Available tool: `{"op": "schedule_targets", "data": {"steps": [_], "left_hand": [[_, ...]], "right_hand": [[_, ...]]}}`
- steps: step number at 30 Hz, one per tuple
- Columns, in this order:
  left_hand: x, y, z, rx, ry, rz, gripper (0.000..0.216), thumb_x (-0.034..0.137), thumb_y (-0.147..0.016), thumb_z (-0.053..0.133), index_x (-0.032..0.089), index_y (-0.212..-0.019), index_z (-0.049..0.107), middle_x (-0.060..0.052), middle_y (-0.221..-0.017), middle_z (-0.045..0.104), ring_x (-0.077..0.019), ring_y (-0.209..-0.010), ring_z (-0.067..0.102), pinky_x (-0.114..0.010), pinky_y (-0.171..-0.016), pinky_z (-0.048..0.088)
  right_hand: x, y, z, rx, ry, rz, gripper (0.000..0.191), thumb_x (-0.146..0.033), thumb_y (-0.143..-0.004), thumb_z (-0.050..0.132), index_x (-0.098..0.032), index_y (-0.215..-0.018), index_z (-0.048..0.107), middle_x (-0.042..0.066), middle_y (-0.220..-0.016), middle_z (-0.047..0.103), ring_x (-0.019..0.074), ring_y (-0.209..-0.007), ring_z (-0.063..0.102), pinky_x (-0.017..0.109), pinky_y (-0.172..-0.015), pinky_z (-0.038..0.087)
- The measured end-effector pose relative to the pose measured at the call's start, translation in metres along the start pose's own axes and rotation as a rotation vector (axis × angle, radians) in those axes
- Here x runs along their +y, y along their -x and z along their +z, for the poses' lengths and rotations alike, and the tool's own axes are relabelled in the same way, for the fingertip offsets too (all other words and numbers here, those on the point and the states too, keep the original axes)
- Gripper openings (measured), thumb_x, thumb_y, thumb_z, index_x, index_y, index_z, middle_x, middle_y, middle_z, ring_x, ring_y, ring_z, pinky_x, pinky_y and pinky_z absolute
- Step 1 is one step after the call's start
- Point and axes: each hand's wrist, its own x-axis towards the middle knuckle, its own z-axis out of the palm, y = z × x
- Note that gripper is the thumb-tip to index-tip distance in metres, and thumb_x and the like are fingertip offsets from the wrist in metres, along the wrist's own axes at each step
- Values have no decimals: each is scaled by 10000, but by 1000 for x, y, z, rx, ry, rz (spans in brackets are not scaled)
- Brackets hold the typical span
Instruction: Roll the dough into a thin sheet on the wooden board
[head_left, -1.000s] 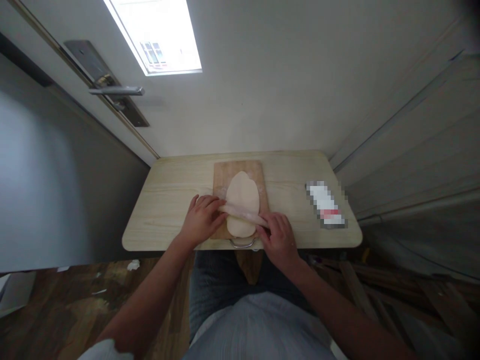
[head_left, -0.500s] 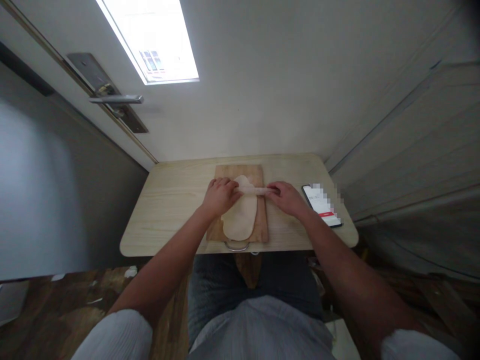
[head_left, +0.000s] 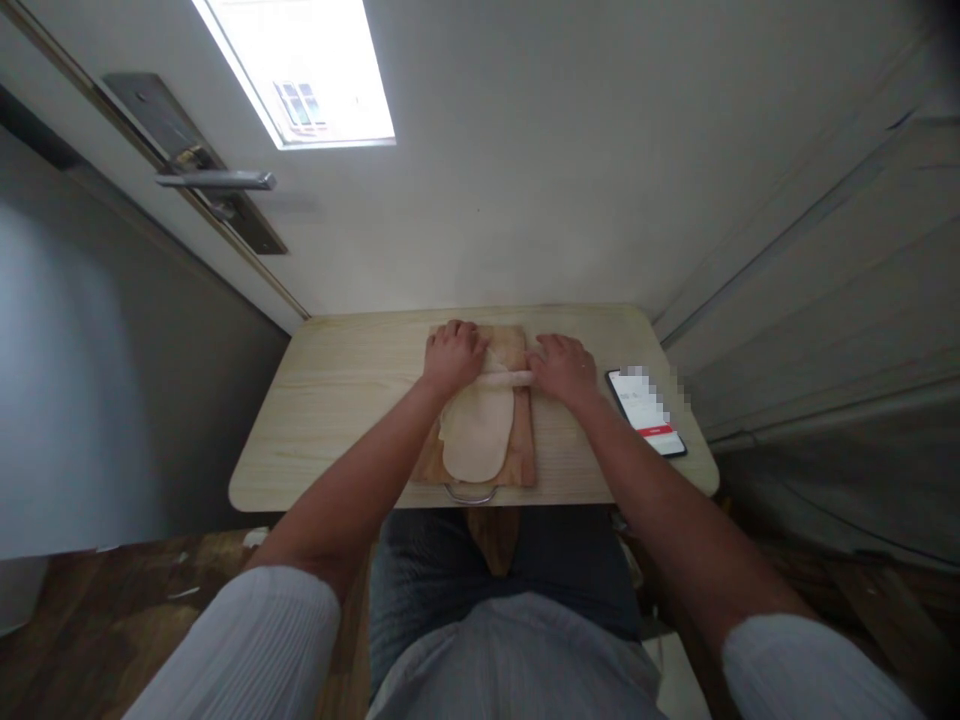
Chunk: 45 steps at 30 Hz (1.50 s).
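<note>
A pale rolling pin (head_left: 504, 379) lies crosswise over a long, flat sheet of dough (head_left: 478, 432). Beneath the dough is a wooden cutting board (head_left: 525, 450) with a metal handle at its near edge. My left hand (head_left: 455, 356) is over the pin's left end, knuckles up and fingers bent forward over it. On the other end, just past the board's right side, my right hand (head_left: 562, 368) is closed over the pin in the same way. Both hands hide the pin's ends, and the left hand covers part of the dough's far left side.
The board rests on a small light wood table (head_left: 337, 410) with rounded corners. A phone (head_left: 646, 412) with a lit screen lies on its right side. Behind the table stands a white door with a metal handle (head_left: 217, 180) and a bright window (head_left: 315, 70).
Both hands have shifted slightly forward over the rolling pin, from gripping its ends to lying over it with fingers pointing away from me. The pin has barely moved. The view has tilted slightly.
</note>
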Motion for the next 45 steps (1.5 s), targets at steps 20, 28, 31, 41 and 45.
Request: {"op": "schedule_targets", "data": {"steps": [20,28,31,41,45], "left_hand": [[5,22,1,-86,-5,62,520,473,-1038,309,263,-1490,459,-117,-1584,434,-346,-1435,373,-624,-1154,261],[4,32,4,-101,-20,78,535,531,-1027,334,319,-1507,436,-79,-1616,401,-342,-1472,346,-637,-1183,208],[5,37,3,-84,-26,88,530,534,-1028,340,321,-1503,441,-78,-1612,409,-331,-1469,351,-626,-1188,208],[13,68,-9,-53,-10,116,536,526,-1026,370,287,-1499,447,-86,-1607,417,-332,-1475,343,-589,-1199,215],[15,82,-15,-52,16,134,558,528,-1030,355,262,-1515,427,-91,-1611,411,-329,-1485,333,-559,-1210,221]], "right_hand": [[-2,49,6,125,78,-34,578,-458,-1055,272,-116,-1434,543,193,-1445,578,373,-1380,433,617,-1123,255],[-5,68,0,116,68,-49,591,-461,-1060,255,-103,-1428,546,197,-1458,568,362,-1396,431,603,-1137,268],[-7,77,-2,119,69,-58,592,-462,-1060,253,-104,-1433,543,202,-1463,561,359,-1404,422,601,-1142,262],[-8,113,1,167,29,-79,629,-481,-1043,350,-104,-1545,395,219,-1558,446,366,-1468,336,604,-1154,271],[-11,129,1,197,38,-94,651,-470,-1041,360,-98,-1575,336,222,-1571,426,363,-1478,326,598,-1164,266]]}}
